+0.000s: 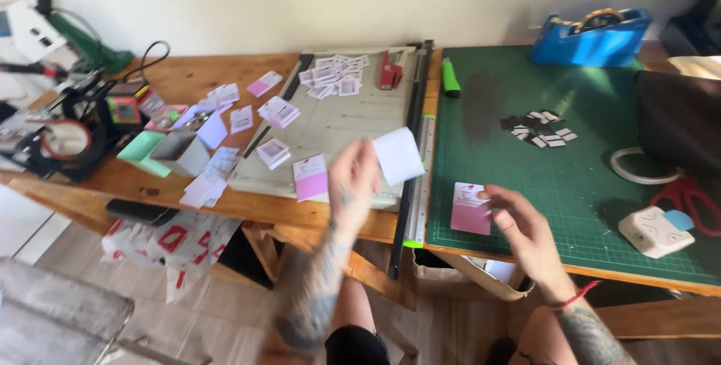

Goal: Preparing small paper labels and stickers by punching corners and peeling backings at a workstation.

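The right hand (518, 231) is nearest, low over the front edge of the green mat (586, 185). Its fingers are loosely spread and curled, the fingertips touching the right edge of a pink card (469, 209) that lies flat on the mat. The card sits just to the left of the hand, its long axis running away from the person; nothing is pinched that I can see.

The left hand (353, 181) is raised over the paper cutter (338, 125), blurred by motion. It pinches a white card (399, 155) at one corner between thumb and fingers, and the card sticks out to the right of the hand, tilted, clear of the table. That card hangs between the two hands, nearer the left one, above the cutter's black rail (411, 155).

Beside the left wrist another pink card (310, 177) rests on the cutter's board. Further left, small stacks of cards (274, 152) and loose slips lie across the wooden table (188, 79), near a grey box (180, 153).

Further back, a heap of small labels (334, 76) and a red tool (390, 70) lie at the cutter's far end. On the mat sit a green marker (450, 78), dark and white chips (539, 128), and at the rear a blue tape dispenser (589, 38). Red scissors (687, 198) and a white gadget (655, 231) lie at the right.
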